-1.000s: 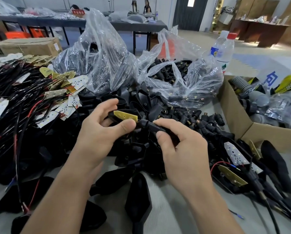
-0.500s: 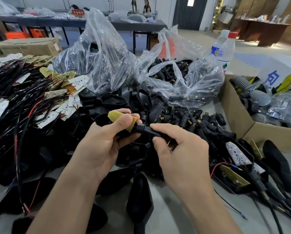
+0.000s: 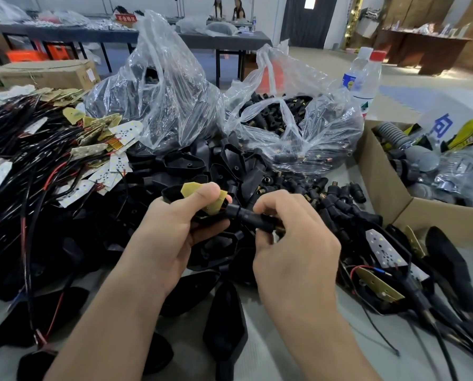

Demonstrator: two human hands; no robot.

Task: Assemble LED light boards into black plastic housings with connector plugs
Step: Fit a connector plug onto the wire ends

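Note:
My left hand (image 3: 172, 235) grips a black plastic housing (image 3: 172, 192) with a yellow-backed LED board (image 3: 190, 189) lying in it, the thumb pressing across the board. My right hand (image 3: 290, 243) pinches a black connector plug (image 3: 246, 214) that meets the housing's right end. Both hands hover over a heap of loose black housings (image 3: 224, 166). Wired LED boards (image 3: 120, 169) are piled at the left. Loose plugs (image 3: 337, 199) lie to the right of my hands.
Two clear plastic bags stand behind, the left bag (image 3: 158, 86) holding dark parts and the right bag (image 3: 293, 125) holding plugs. A cardboard box (image 3: 389, 193) of parts sits at the right, two bottles (image 3: 364, 75) behind it. Finished housings with boards (image 3: 386, 251) lie at the right.
My left thumb has slid over the board and pressed it down into the housing. Both hands have drawn slightly closer to me, the right still on the plug.

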